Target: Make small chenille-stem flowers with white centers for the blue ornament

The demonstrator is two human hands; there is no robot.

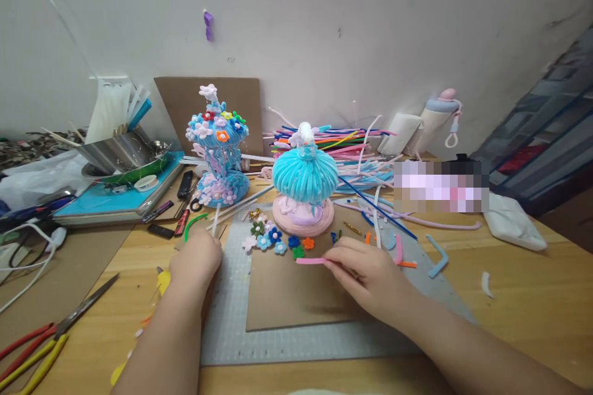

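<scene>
My right hand [365,271] pinches a short pink pipe cleaner piece [309,261] over a brown cardboard sheet [287,296] on a grey cutting mat [231,321]. My left hand [197,256] is curled closed at the mat's left edge, near white sticks [231,207] and a green pipe cleaner piece [192,225]; what it holds is hidden. Just beyond the hands lie small pipe-cleaner flowers [271,237]. Behind them stands a turquoise domed carousel on a pink base [304,188]. A second, flower-covered blue carousel [217,148] stands further left.
A heap of coloured pipe cleaners [343,142] lies at the back. Scissors and red and yellow pliers [41,339] lie at the front left. A metal bowl [120,154] sits on a blue board at the left. A glue gun tip [162,278] is by my left wrist.
</scene>
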